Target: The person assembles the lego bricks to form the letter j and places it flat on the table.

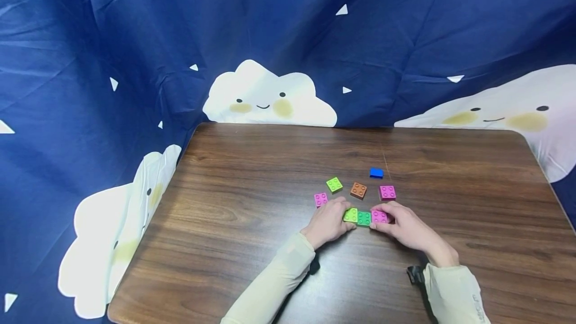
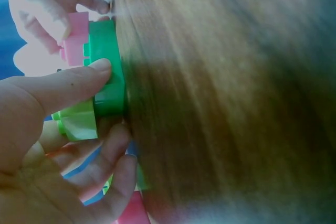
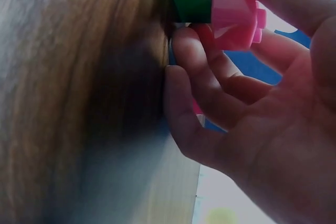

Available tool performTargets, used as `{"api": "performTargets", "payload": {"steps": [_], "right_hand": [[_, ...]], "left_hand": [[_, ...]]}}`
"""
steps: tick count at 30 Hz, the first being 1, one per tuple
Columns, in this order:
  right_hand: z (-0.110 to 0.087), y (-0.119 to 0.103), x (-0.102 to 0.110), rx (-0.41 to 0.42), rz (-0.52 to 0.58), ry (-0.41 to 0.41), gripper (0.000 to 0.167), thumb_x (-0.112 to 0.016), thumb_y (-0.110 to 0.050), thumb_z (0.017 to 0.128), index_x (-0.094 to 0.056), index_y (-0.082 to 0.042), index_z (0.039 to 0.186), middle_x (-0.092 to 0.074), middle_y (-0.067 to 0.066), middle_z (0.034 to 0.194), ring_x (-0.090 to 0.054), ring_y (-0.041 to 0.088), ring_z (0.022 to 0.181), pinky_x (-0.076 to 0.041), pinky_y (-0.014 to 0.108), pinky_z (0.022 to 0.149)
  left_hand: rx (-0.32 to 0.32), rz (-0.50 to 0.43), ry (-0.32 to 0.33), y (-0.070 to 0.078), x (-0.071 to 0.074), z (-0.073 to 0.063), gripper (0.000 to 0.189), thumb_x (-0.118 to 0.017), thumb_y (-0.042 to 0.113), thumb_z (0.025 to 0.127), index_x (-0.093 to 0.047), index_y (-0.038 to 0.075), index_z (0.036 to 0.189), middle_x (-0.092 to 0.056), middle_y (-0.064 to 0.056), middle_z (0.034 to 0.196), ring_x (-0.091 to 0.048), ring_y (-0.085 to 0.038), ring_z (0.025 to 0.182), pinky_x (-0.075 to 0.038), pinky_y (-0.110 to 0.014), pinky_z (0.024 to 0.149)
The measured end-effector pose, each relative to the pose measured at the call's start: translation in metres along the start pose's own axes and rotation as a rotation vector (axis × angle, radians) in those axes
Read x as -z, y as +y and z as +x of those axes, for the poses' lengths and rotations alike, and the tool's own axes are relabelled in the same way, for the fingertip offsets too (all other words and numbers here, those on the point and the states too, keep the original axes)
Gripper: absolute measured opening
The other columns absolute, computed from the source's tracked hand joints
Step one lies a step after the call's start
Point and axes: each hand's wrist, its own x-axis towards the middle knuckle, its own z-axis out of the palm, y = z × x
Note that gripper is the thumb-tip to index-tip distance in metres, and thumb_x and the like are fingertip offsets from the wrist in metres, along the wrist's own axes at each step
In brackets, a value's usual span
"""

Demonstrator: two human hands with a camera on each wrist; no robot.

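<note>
A joined row of toy building bricks sits on the table between the two hands. Its base is a longer green brick (image 2: 109, 94), with a lime brick (image 1: 350, 215) mounted on the left end and a pink brick (image 1: 379, 217) on the right end. My left hand (image 1: 330, 220) grips the lime end, its thumb lying across the side of the green brick in the left wrist view. At the other end my right hand (image 1: 407, 225) pinches the pink brick between thumb and fingers. Green studs (image 1: 364, 219) show between the two upper bricks.
Behind the row lie loose bricks: a pink one (image 1: 320, 199) by the left hand, a lime one (image 1: 334, 184), a brown one (image 1: 358, 190), a blue one (image 1: 376, 173) and another pink one (image 1: 387, 193). A blue cloud-patterned cloth (image 1: 288, 24) hangs behind the wooden table (image 1: 234, 204).
</note>
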Motion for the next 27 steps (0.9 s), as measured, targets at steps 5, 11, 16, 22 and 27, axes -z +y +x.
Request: {"api": "performTargets", "payload": {"steps": [5, 11, 16, 22, 27], "right_hand": [[0.0015, -0.0007, 0.002, -0.004, -0.002, -0.011, 0.039, -0.07, -0.031, 0.087, -0.066, -0.005, 0.115, -0.064, 0.011, 0.107, -0.059, 0.023, 0.095, -0.047, 0.043, 0.082], [0.0033, -0.0021, 0.0044, 0.011, -0.01, -0.003, 0.036, -0.07, -0.03, 0.087, -0.066, -0.005, 0.113, -0.064, 0.012, 0.107, -0.06, 0.025, 0.097, -0.047, 0.047, 0.085], [0.0033, -0.0027, 0.0041, 0.008, -0.01, 0.007, 0.035, -0.069, -0.029, 0.088, -0.065, -0.004, 0.113, -0.064, 0.014, 0.11, -0.06, 0.028, 0.1, -0.046, 0.049, 0.087], [0.0018, -0.0031, 0.0027, -0.016, 0.001, 0.002, 0.037, -0.068, -0.031, 0.089, -0.064, -0.004, 0.115, -0.064, 0.016, 0.113, -0.059, 0.029, 0.102, -0.046, 0.047, 0.086], [0.0007, -0.0039, 0.0023, -0.03, 0.008, -0.012, 0.038, -0.068, -0.032, 0.089, -0.063, -0.005, 0.116, -0.064, 0.013, 0.112, -0.058, 0.025, 0.099, -0.046, 0.041, 0.081]], "left_hand": [[0.003, 0.006, 0.002, 0.0007, 0.0013, 0.001, 0.029, -0.078, 0.031, 0.079, -0.07, 0.015, 0.103, -0.051, 0.009, 0.081, -0.044, -0.003, 0.069, -0.035, -0.015, 0.058], [0.013, 0.014, 0.0, 0.001, 0.002, 0.0036, 0.031, -0.078, 0.033, 0.079, -0.07, 0.016, 0.104, -0.053, 0.008, 0.083, -0.045, -0.003, 0.07, -0.035, -0.016, 0.058], [0.029, 0.021, -0.01, 0.0009, 0.0017, 0.0063, 0.036, -0.078, 0.034, 0.079, -0.07, 0.017, 0.11, -0.057, 0.009, 0.088, -0.047, -0.002, 0.073, -0.037, -0.015, 0.06], [0.03, 0.027, -0.01, 0.0016, 0.0018, 0.0059, 0.037, -0.078, 0.034, 0.079, -0.069, 0.017, 0.11, -0.058, 0.009, 0.09, -0.049, -0.002, 0.074, -0.038, -0.015, 0.062], [0.02, 0.025, -0.007, 0.0009, 0.0002, 0.0044, 0.036, -0.078, 0.033, 0.079, -0.07, 0.016, 0.11, -0.057, 0.009, 0.088, -0.048, -0.003, 0.072, -0.037, -0.015, 0.06]]}}
